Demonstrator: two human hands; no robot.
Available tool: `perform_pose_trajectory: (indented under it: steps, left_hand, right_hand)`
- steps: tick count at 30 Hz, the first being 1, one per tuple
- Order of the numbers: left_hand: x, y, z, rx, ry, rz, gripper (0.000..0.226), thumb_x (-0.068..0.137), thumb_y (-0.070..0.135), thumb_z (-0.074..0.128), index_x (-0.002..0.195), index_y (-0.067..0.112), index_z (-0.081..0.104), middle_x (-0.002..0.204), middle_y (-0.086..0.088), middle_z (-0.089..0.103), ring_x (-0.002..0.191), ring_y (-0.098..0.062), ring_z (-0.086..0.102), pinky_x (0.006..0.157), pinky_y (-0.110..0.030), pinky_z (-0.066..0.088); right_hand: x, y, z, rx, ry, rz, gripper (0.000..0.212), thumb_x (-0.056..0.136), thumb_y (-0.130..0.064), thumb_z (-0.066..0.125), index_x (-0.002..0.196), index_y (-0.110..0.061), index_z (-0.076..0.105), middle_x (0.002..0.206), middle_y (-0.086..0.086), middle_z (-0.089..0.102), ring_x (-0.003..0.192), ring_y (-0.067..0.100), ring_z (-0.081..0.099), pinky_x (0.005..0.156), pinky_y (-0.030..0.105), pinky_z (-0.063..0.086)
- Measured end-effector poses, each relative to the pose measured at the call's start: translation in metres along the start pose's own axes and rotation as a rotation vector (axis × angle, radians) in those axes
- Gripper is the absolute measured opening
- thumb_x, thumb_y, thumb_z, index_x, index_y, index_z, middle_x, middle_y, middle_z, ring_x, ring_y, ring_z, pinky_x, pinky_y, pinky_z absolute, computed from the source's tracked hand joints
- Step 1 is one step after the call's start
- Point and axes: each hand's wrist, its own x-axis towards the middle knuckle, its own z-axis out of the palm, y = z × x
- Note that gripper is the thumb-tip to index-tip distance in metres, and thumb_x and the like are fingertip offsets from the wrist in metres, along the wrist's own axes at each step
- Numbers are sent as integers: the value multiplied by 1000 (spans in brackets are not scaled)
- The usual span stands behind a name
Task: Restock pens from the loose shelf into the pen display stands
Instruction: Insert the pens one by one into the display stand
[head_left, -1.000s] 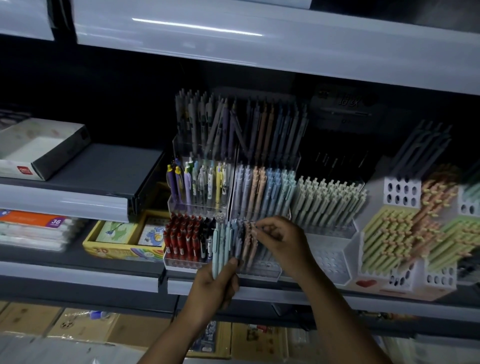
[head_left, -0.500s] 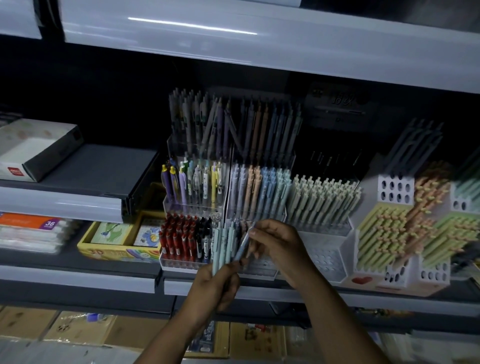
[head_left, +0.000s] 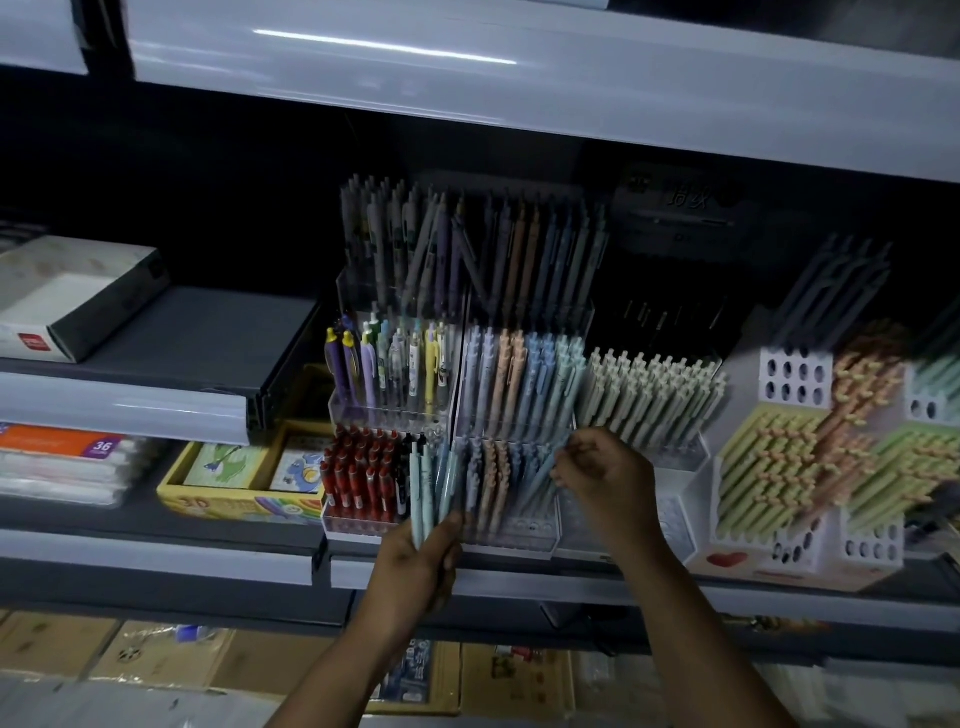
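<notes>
Dim shop shelving: a grey shelf (head_left: 156, 564) carries a clear tiered display stand (head_left: 519, 540) holding racked pens (head_left: 519, 374). The left hand (head_left: 421, 561) grasps a fan of pastel pens (head_left: 428, 483) at the near tier. There the right hand (head_left: 602, 478) pinches one blue pen (head_left: 540, 475).

White box (head_left: 72, 296) upper left; yellow box (head_left: 239, 483) beside packets (head_left: 62, 462)

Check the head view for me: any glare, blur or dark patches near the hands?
Head view: dim overall, shelf back nearly black; glare streak on the upper shelf; far-right stands motion-blurred; left hand gripping pens and right hand pinching a pen are fairly sharp.
</notes>
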Motion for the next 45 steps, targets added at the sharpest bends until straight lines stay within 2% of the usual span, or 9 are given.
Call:
perform_pose_trajectory:
  steps: [6,11,18,21,25,35,38,40,45]
  left_hand:
    - [-2,1,0,-66,-45,-7,39,99,28,60,107,-8,70,58,-15,37,41,-21,31,45,-28,34]
    - [-3,2,0,-113,-67,-13,31,98,32,60,118,14,75,58,-14,42,42,-19,30,44,-26,30]
    - [-4,5,4,-126,-56,22,34,96,34,57,121,18,74,62,-14,55,44,-19,42,45,-29,39]
    - [-3,5,5,-107,-55,26,36,95,37,57,121,19,73,63,-13,56,45,-20,43,47,-29,39]
    - [-4,4,7,-77,-68,14,34,97,35,55,122,18,72,61,-13,55,44,-19,42,46,-31,40]
    - [-5,0,8,-41,-69,-16,42,86,42,66,108,7,76,58,-9,33,45,-19,28,47,-28,29]
    - [-4,1,9,52,-77,-5,54,87,37,63,109,-12,67,48,-5,34,37,-18,30,43,-25,31]
    - [-6,2,9,109,-100,7,60,89,38,63,104,-20,60,44,-4,38,33,-16,32,42,-25,33]
    - [-9,5,9,92,-133,-12,56,93,43,62,85,-12,56,46,-6,39,36,-18,29,47,-29,31]
  right_hand:
    - [-4,1,6,-141,-61,-76,19,88,-7,73,84,-25,67,79,-7,70,75,4,67,67,20,53]
    - [0,-1,4,-213,-119,-120,6,88,-8,73,85,-13,71,76,-2,71,72,4,68,65,20,53]
    - [-9,12,12,-346,-243,-93,3,91,-11,69,89,-13,70,79,-7,69,75,-5,65,69,16,49]
    - [-10,16,14,-388,-232,-93,8,91,-11,66,87,-4,68,80,11,70,76,16,67,72,38,56]
    - [-8,12,16,-427,-233,-71,14,93,-11,65,88,3,67,81,17,69,76,25,67,74,44,56]
    - [-8,-25,10,-256,-171,-69,11,94,-25,70,90,-15,65,67,3,65,51,13,61,53,35,54]
    - [-8,-43,14,-22,-279,-35,12,91,-29,73,98,-19,74,78,-7,70,60,2,63,56,17,47]
    - [-7,-47,19,31,-357,-27,11,88,-30,77,98,-25,76,85,-7,73,73,3,68,63,20,52]
    - [-5,-51,19,149,-383,50,19,85,-15,80,83,-33,76,81,-13,75,79,3,69,68,16,53]
